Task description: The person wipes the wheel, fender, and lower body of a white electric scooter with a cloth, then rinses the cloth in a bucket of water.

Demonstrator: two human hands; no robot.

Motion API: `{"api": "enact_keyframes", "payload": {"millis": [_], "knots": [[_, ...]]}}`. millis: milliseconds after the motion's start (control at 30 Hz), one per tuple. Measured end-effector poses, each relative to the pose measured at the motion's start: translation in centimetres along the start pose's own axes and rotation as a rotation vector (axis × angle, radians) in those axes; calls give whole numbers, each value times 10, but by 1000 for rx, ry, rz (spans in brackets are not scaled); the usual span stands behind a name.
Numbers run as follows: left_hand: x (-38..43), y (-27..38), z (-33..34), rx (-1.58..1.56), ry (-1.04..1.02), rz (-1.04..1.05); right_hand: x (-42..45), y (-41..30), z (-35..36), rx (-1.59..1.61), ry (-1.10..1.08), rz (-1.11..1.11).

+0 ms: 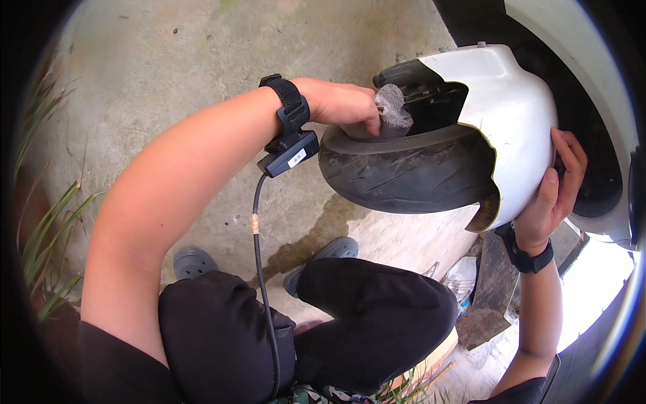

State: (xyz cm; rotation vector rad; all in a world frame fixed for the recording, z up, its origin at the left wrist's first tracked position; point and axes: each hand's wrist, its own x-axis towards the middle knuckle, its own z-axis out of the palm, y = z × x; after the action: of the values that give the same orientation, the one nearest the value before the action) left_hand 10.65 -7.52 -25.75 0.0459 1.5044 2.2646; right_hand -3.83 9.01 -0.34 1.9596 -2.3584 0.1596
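Observation:
My left hand (348, 103) pinches a grey, fluffy cloth (391, 108) at the inner side of a black rubber tyre (404, 174). The cloth sits between the tyre's sidewall and the dark fork area, and its lower part looks wet. A white plastic fender (515, 121) with a jagged edge curves over the wheel, which seems to be the front one of a scooter. Against the outer face of this fender rests my right hand (562, 177), thumb and fingers apart. Its palm is turned partly out of sight. The wheel's hub is hidden.
White bodywork (545, 20) rises behind the fender. Stained concrete (202, 101) lies below, with a wet streak (308, 237) near my clogs (338, 248). A cable (262, 283) hangs from the left wrist device (290, 154). Grass (48, 252) grows at left; a dark slab (489, 283) lies at right.

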Motion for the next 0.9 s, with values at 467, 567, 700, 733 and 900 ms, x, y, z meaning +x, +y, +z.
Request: {"api": "enact_keyframes", "payload": {"millis": [467,567,700,733,900], "knots": [[-6,59,12,-92,397,323,2,6,-3,-29,2,-40],[0,32,14,-2,408,363,3,4,-1,-14,14,-92],[-13,10,12,125,253,230,2,6,0,-55,23,-110],[-6,0,10,72,177,245,4,5,0,-71,36,-145],[-7,3,10,464,157,8,5,9,7,-65,71,-183]]}}
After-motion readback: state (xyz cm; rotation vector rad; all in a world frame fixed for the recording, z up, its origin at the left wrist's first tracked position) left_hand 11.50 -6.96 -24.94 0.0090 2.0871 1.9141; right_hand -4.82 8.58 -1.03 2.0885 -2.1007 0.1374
